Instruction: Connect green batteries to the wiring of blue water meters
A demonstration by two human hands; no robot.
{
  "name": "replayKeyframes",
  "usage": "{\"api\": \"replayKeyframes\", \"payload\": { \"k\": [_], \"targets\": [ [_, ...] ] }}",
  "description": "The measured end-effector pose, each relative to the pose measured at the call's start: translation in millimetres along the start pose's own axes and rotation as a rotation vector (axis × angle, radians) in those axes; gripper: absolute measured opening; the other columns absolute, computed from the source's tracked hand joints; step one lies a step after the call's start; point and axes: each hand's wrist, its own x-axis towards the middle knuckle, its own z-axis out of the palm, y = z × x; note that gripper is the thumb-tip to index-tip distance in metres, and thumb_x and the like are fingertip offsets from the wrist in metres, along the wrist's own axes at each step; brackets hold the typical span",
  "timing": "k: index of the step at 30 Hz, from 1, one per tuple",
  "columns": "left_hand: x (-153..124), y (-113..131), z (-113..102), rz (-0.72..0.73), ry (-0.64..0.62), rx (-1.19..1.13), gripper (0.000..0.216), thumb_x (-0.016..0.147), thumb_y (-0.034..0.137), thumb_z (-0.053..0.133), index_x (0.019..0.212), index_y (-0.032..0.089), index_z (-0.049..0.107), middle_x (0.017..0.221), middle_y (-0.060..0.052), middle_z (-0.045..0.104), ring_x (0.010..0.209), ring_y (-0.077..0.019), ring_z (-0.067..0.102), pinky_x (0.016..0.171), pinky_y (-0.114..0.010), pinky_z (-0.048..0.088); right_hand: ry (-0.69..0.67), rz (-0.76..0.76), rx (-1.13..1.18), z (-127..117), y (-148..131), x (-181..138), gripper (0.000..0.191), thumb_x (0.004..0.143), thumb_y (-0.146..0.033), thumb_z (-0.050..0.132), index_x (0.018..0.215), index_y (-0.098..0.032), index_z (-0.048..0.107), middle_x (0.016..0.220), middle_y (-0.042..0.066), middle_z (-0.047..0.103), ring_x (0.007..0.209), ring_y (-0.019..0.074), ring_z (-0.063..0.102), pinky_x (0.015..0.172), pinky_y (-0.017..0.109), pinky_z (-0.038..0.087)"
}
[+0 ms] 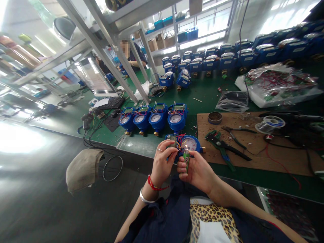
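A blue water meter with a brass fitting lies at the bench's front edge, red and yellow wires spilling from it. My left hand is closed in a pinch on thin wires beside the meter. Just beyond those fingers is a small circuit board. My right hand grips a green lighter upright, and a small bright flame shows at its top, close to the wires. Behind both hands several blue meters stand in a row with wires on top.
On the right, a cardboard sheet carries a green wire stripper, pliers, a round tin and a solder spool. Farther back are bagged wired boards and more meters. A covered stool stands left. Co-workers sit across the bench.
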Motion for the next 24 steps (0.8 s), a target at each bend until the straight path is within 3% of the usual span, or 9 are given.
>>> {"api": "replayKeyframes", "payload": {
  "k": [24],
  "targets": [
    [1.1,0.0,-0.4,-0.024,-0.016,-0.023,0.009,0.088,0.017,0.057,0.09,0.021,0.065,0.118,-0.006,0.061,0.118,-0.0207,0.052,0.102,-0.043,0.045,-0.031,0.083,-0.075,-0.1,4.4,3.2,0.037,0.088,-0.042,0.038,0.073,-0.013,0.054,0.062,-0.001,0.041,0.055,0.0096,0.039,0.053,0.021,0.032]
  ]
}}
